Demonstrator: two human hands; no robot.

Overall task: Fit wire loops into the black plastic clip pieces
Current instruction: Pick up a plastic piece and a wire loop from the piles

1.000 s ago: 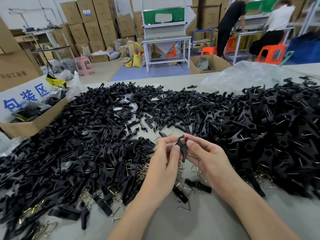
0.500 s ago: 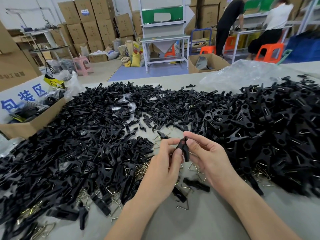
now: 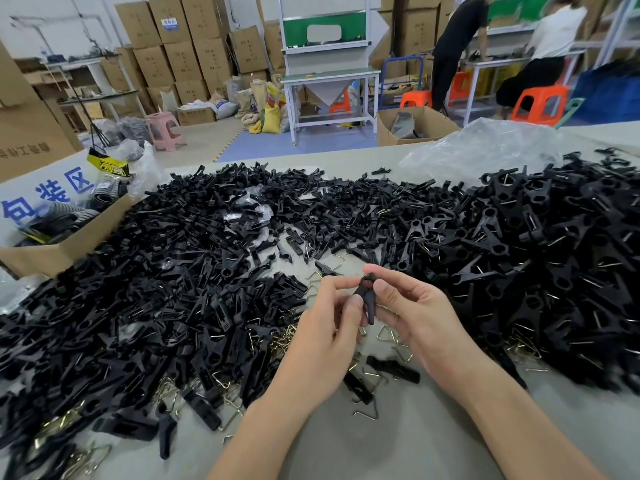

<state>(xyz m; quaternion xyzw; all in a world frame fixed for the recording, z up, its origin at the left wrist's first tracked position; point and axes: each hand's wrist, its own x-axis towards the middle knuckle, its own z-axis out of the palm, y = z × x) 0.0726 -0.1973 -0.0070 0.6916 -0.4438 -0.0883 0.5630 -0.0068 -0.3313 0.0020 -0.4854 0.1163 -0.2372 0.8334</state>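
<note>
A black clip (image 3: pixel 367 296) stands upright above heaped clip pieces (image 3: pixel 180 299) and wire loops (image 3: pixel 388 332).

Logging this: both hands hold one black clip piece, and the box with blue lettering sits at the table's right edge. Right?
No: the head view shows the box with blue lettering at the table's left edge. Left hand and right hand both hold one black clip piece.

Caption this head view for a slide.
Left hand and right hand pinch a black clip over a table piled with clip pieces.

Matt black plastic clip pieces (image 3: pixel 194 306) and shiny metal wire loops (image 3: pixel 388 336) cover a smooth grey tabletop (image 3: pixel 415 445).
</note>
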